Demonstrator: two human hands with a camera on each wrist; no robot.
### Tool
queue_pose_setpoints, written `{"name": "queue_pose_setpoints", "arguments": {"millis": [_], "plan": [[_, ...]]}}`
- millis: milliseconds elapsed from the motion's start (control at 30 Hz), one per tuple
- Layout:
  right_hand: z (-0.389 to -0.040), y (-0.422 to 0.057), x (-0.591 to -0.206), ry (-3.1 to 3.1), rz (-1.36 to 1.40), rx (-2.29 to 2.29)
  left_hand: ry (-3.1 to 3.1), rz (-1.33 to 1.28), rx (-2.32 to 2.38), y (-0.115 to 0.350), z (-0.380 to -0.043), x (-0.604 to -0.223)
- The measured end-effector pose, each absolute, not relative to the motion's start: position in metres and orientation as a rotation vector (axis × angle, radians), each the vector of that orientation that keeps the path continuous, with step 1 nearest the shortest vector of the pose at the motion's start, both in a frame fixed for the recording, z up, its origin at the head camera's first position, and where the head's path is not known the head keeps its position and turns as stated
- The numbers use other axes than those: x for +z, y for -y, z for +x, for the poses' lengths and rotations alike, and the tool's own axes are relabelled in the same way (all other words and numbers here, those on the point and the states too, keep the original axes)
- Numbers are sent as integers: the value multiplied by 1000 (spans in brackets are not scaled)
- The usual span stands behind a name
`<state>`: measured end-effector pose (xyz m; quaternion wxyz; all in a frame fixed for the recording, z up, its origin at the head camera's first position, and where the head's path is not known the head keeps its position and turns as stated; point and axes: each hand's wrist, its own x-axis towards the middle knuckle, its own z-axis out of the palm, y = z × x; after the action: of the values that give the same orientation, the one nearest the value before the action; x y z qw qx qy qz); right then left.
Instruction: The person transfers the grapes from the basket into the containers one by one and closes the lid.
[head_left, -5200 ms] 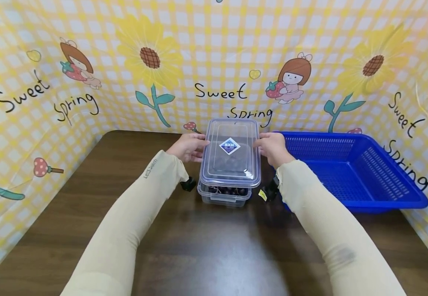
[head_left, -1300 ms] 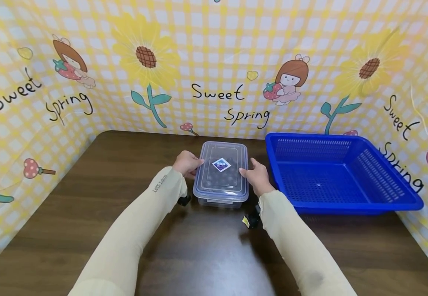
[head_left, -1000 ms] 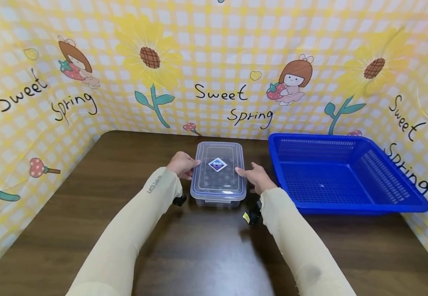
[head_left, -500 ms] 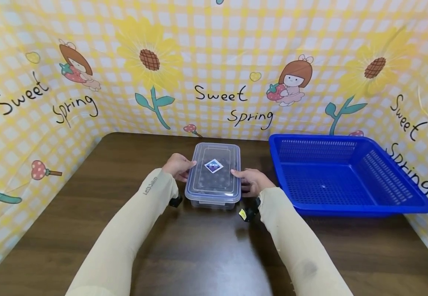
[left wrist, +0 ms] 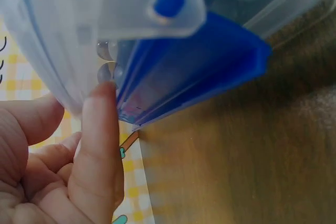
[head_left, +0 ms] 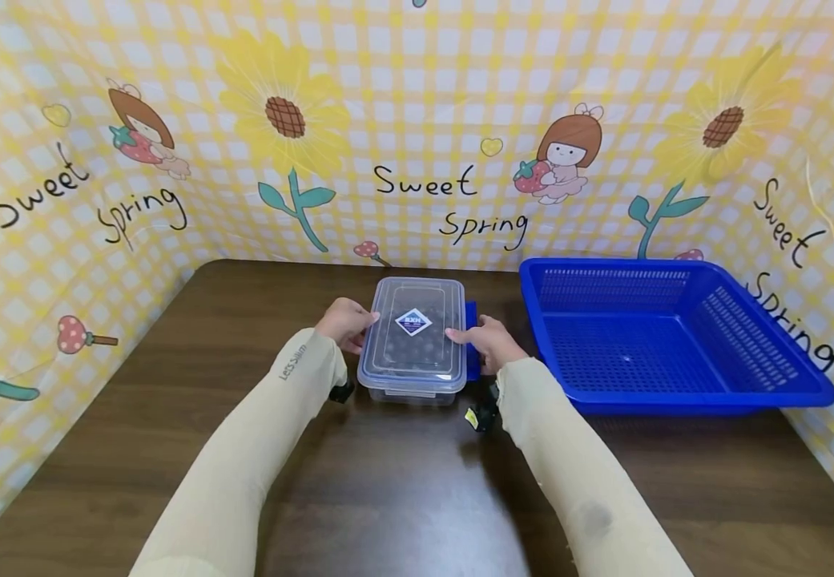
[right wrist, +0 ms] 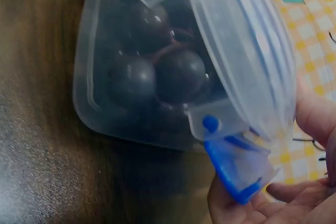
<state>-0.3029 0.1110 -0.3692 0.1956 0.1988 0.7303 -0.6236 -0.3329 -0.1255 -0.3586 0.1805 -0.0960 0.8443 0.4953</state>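
Observation:
A clear food storage container (head_left: 417, 396) stands on the table, dark round grapes (right wrist: 176, 77) showing through its wall. Its clear lid (head_left: 424, 357), with a diamond label, lies on top. My left hand (head_left: 344, 323) is at the left rim, thumb and a finger on either side of the edge; a blue side latch (left wrist: 194, 64) hangs angled outward beside that finger. On the other side, my right hand (head_left: 492, 342) has its thumb on the lid and its fingers behind another blue latch (right wrist: 236, 166), which sticks outward. The fingers' far ends are partly hidden.
A blue perforated basket (head_left: 676, 399) stands to the right of the right hand. Yellow checked cloth (head_left: 431, 96) with printed flowers rises behind and at the sides of the brown wooden table (head_left: 359, 489).
The lid, held tilted above the container at first, now lies on it. Both hands shifted slightly left with the container. The right latch now shows swung outward.

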Motion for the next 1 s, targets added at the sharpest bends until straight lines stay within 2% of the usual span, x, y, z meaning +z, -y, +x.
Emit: {"name": "queue_pose_setpoints", "arguments": {"millis": [1000], "plan": [[-310, -99, -352, -2221, 357, -1595, -2423, -296, 1327, 123, -334, -354]]}}
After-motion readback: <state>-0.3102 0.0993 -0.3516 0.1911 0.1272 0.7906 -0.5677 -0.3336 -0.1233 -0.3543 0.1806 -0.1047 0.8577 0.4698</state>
